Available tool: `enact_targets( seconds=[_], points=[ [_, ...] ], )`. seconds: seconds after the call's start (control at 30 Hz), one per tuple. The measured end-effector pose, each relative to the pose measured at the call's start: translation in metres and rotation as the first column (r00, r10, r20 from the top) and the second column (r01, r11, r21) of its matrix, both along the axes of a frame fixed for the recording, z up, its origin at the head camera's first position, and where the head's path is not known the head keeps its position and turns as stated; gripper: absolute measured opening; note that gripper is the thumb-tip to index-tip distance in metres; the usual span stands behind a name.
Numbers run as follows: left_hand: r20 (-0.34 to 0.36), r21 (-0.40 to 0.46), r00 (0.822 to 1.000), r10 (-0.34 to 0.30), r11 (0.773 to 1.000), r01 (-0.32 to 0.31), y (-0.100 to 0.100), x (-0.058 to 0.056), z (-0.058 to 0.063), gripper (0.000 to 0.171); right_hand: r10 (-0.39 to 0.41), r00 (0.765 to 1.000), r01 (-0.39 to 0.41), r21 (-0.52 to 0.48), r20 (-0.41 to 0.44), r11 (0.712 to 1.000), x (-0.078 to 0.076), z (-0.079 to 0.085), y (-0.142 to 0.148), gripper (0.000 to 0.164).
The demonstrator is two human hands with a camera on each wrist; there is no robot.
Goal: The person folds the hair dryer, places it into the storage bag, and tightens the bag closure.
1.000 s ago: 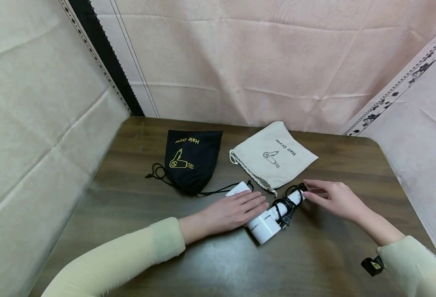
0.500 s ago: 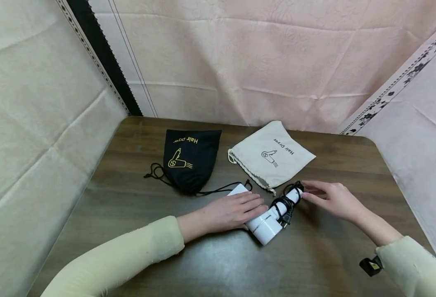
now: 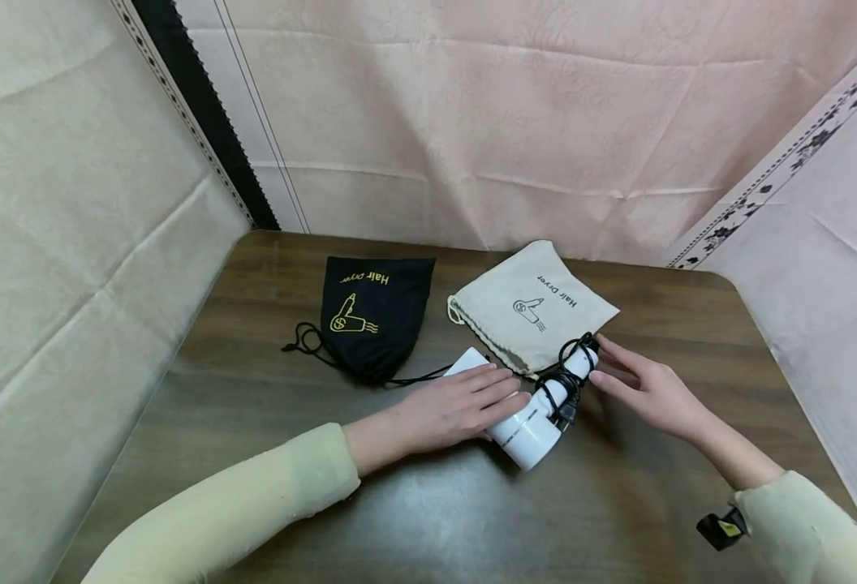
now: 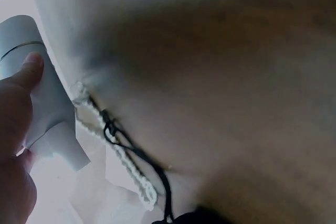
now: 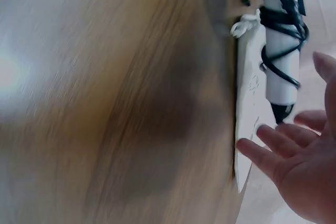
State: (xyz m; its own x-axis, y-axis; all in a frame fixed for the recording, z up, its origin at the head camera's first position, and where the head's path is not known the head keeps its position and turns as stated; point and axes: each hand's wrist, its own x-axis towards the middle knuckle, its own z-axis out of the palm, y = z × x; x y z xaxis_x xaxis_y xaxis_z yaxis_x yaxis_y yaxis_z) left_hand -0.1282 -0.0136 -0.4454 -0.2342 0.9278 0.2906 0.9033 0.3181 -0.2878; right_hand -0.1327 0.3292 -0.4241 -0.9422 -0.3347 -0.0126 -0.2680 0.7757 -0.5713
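A white hair dryer (image 3: 529,442) lies across my left hand's reach, in the middle of the head view. My left hand (image 3: 461,410) grips its barrel, fingers over the top; the left wrist view shows the thumb (image 4: 32,65) pressed along the barrel's other side. Wound round the handle is a black power cord (image 5: 283,22) with its plug. My right hand (image 3: 658,393) is beside the handle's end, thumb and fingers spread apart. In the right wrist view its fingers are loosely extended just past the handle's black tip (image 5: 282,111), with nothing held.
Behind the dryer lies a white drawstring bag (image 3: 545,308) printed "Hair Dryer", partly overlapped by the cord. A black drawstring bag (image 3: 377,316) with gold print sits to its left, its string trailing toward the dryer. The brown wooden table (image 3: 428,527) ends at hanging cloths (image 3: 472,146).
The hair dryer has shifted slightly away from me with my left hand, and its handle has swung up toward the white bag. My right hand has moved slightly left, staying beside the handle's end.
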Motion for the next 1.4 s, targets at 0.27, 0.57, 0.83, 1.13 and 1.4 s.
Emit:
enact_targets(
  seconds=[0.27, 0.57, 0.83, 1.13, 1.4],
  points=[
    [-0.088, 0.102, 0.996, -0.006, 0.995, 0.015, -0.003, -0.003, 0.012, 0.053, -0.055, 0.998, 0.062, -0.283, 0.032, 0.957, -0.003, 0.003, -0.025, 0.069],
    [-0.15, 0.151, 0.989, 0.007, 0.988, 0.016, 0.005, -0.006, 0.019, 0.049, -0.185, 0.982, 0.168, -0.533, 0.022, 0.829, -0.01, 0.005, -0.061, 0.071],
    [-0.192, 0.127, 0.981, -0.022, 0.991, 0.047, 0.004, -0.007, 0.02, 0.047, -0.216, 0.974, 0.207, -0.621, 0.062, 0.756, -0.016, 0.008, -0.073, 0.069],
    [-0.229, 0.1, 0.973, -0.04, 0.993, 0.065, -0.005, -0.01, 0.019, 0.046, -0.157, 0.987, 0.144, -0.671, 0.042, 0.727, -0.021, 0.009, -0.082, 0.064],
    [-0.255, 0.078, 0.965, -0.061, 0.993, 0.084, -0.009, -0.011, 0.018, 0.047, -0.089, 0.996, 0.052, -0.649, -0.024, 0.759, -0.027, 0.01, -0.083, 0.067]
  ],
)
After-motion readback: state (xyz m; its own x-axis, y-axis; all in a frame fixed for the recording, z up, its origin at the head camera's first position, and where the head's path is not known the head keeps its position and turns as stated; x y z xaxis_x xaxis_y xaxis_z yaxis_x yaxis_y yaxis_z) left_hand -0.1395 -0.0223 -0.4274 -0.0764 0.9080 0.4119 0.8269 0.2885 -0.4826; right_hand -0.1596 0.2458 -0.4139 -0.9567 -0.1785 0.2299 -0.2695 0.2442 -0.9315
